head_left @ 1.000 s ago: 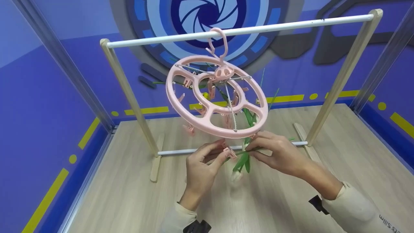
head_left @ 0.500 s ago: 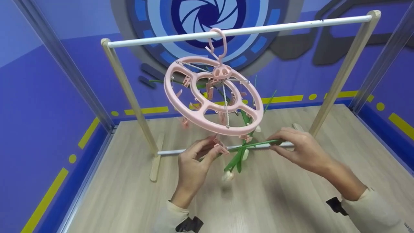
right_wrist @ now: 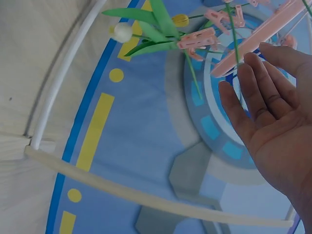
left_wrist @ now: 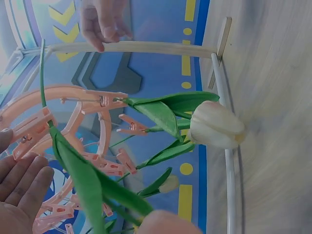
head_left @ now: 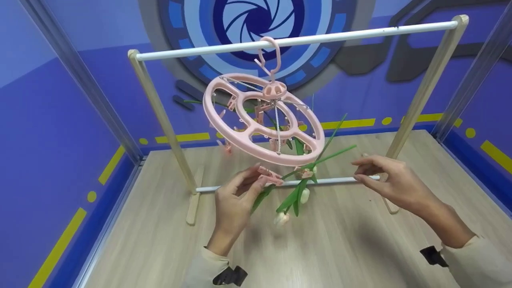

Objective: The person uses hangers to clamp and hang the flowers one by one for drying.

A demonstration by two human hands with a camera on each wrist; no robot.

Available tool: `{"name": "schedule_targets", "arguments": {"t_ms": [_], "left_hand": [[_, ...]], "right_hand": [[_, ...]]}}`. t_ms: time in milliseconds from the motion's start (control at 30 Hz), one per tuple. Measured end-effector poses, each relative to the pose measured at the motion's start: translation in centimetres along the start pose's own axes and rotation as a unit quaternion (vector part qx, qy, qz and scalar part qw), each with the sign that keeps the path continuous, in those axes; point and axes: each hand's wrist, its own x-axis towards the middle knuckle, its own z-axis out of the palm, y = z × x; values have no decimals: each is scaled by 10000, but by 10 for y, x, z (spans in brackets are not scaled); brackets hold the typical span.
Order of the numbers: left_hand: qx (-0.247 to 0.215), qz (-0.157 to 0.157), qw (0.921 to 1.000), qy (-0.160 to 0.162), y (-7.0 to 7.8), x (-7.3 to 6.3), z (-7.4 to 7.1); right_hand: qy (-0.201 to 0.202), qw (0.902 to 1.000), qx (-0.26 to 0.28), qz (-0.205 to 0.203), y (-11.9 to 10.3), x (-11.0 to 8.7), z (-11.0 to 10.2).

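My left hand (head_left: 236,200) pinches a pink clothespin (head_left: 271,176) below the front rim of a round pink clip hanger (head_left: 268,152). In the left wrist view that clothespin sits on the green stem of a tulip (left_wrist: 78,170), whose leaves point down and whose pale bloom shows at the bottom edge. My right hand (head_left: 396,184) is held off to the right, fingers loosely bent and holding nothing, apart from the stem's free end (head_left: 344,150). Beside the left hand, a white tulip (left_wrist: 217,124) hangs head down from another clothespin.
The hanger hooks over the white top bar (head_left: 340,38) of a wooden-legged rack (head_left: 428,84). Several more tulips and clothespins hang beneath the ring, including a yellow bloom (right_wrist: 180,20). A lower white bar (head_left: 332,181) runs just above the wooden tabletop (head_left: 320,248).
My right hand has let go of the stem and moved right. The left hand has shifted slightly left, still pinching the clothespin. The hanger has swung a little left; the stem's free end now points up-right.
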Motion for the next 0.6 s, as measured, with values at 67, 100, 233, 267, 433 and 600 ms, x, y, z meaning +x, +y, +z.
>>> {"name": "schedule_targets", "arguments": {"t_ms": [67, 100, 233, 267, 433, 600], "left_hand": [[-23, 10, 10000, -8, -1, 0, -2], [-25, 34, 10000, 5, -2, 1, -3], [65, 122, 9999, 65, -7, 0, -10], [128, 144, 9998, 79, -8, 0, -12], [607, 145, 9980, 115, -14, -3, -27], [990, 112, 9949, 168, -20, -8, -46]], "right_hand": [[-2, 9999, -70, 72, 5, -5, -2], [-3, 9999, -118, 113, 8, -8, -3], [54, 9992, -336, 207, 20, -20, -9], [83, 9991, -369, 209, 24, -22, -11], [221, 9981, -514, 266, 40, -34, -18], [253, 9961, -692, 485, 54, -48, -26]]}}
